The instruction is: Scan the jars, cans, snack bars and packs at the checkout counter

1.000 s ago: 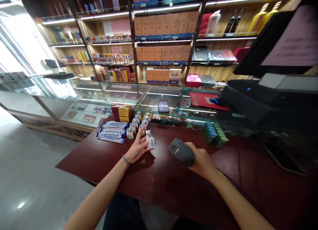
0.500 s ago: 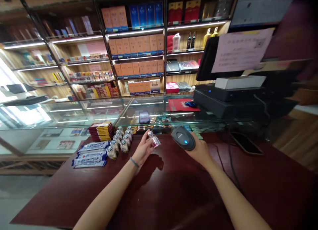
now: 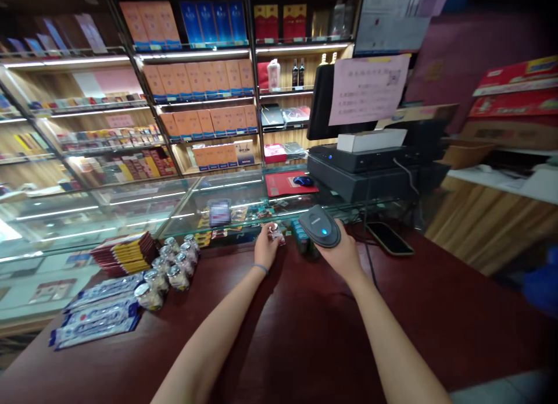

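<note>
My left hand (image 3: pixel 265 248) is closed round a small clear jar (image 3: pixel 276 232) with a silvery lid, low over the counter near the glass edge. Its contents are mostly hidden by my fingers. In my right hand (image 3: pixel 346 253) is a dark grey barcode scanner (image 3: pixel 321 225) with a lit blue dot, its head pointing left. Beneath the scanner stand some teal-green packages (image 3: pixel 300 236), partly covered by it. To the left, several similar small jars (image 3: pixel 178 277) stand in rows, beside blue-and-white packets (image 3: pixel 102 308) lying flat and a stack of red and yellow packs (image 3: pixel 124 254).
A phone (image 3: pixel 389 239) lies at the right by a cable. Behind are a black register unit (image 3: pixel 344 177), a monitor (image 3: pixel 322 102), and a blue mouse (image 3: pixel 304 181) on a red mat. The raised glass case (image 3: pixel 174 209) borders the dark red counter (image 3: pixel 279 340).
The view has turned right. My left hand has carried the jar forward and right, lower toward the glass edge and nearer the scanner. The scanner remains in my right hand.
</note>
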Motion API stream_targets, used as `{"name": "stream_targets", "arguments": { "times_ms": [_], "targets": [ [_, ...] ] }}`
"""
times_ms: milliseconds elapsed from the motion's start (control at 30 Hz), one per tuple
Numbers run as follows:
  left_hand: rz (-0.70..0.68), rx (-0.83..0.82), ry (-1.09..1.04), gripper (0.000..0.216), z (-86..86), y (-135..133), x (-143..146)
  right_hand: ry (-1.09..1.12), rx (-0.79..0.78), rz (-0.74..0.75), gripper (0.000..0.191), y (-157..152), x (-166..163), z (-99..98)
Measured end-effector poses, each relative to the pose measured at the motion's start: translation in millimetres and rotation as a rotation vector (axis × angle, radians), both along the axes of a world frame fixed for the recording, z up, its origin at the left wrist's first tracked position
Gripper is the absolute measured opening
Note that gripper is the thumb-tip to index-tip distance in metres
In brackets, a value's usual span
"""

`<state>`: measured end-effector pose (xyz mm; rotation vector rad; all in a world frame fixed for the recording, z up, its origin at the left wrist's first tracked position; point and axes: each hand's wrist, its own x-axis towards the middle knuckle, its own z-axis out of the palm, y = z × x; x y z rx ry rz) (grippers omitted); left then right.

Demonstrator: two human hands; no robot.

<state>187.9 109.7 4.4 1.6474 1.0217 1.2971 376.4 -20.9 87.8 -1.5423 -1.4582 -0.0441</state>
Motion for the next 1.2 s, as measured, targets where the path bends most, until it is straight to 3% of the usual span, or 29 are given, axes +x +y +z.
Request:
{"name": "stream_targets", "arguments": {
  "times_ms": [333,533,833,1033,1200],
  "targets": [
    [0.043,0.079,0.112,0.045,-16.7,19,39,0.075,0.023,-0.011,0.039,-2,6,2.5],
    [0.118,0.229,0.17,0.045,-25.1,23,43,0.087,0.014,-0.031,0.04,-1,7,2.1],
    [0.115,0.236,0.153,0.05,-34.7,29,45,0.081,-0.015,-0.016,0.042,-2,5,1.7],
    [0.117,0.164,0.135,0.057,-23.3,15,36,0.123,0.039,0.029,0.038,0,-6,0.1],
    [0.158,0.19,0.066,0.048,3.9,-14,-11,0.154,0.106,0.117,0.047,3,-24,-8.9]
  ]
}}
